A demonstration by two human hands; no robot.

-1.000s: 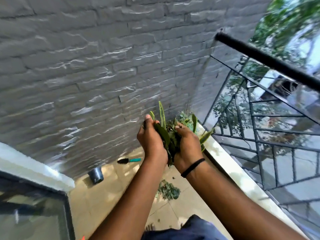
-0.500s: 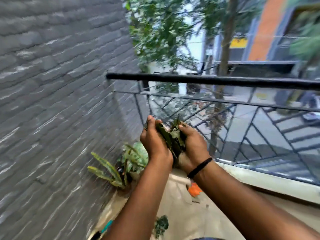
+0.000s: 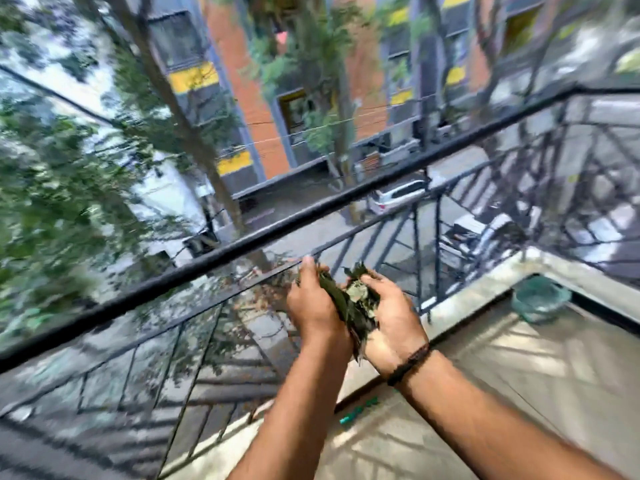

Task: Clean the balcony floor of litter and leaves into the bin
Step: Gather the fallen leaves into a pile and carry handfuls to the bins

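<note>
A bunch of green and brown leaves is clasped between my two hands at chest height, close to the balcony railing. My left hand presses the bunch from the left with its fingers curled round it. My right hand, with a black band at the wrist, cups the leaves from the right and below. A green round bin stands on the tiled floor in the far right corner of the balcony, well to the right of my hands.
The black metal railing runs diagonally across the view and turns at the right corner. A pale stone kerb edges the tiled floor. A small green-handled tool lies on the floor below my arms. Street, trees and a parked car lie beyond.
The view has swung right from the grey brick wall and potted plant to the railing and the corner bin. Both hands keep holding the same bunch of leaves.
</note>
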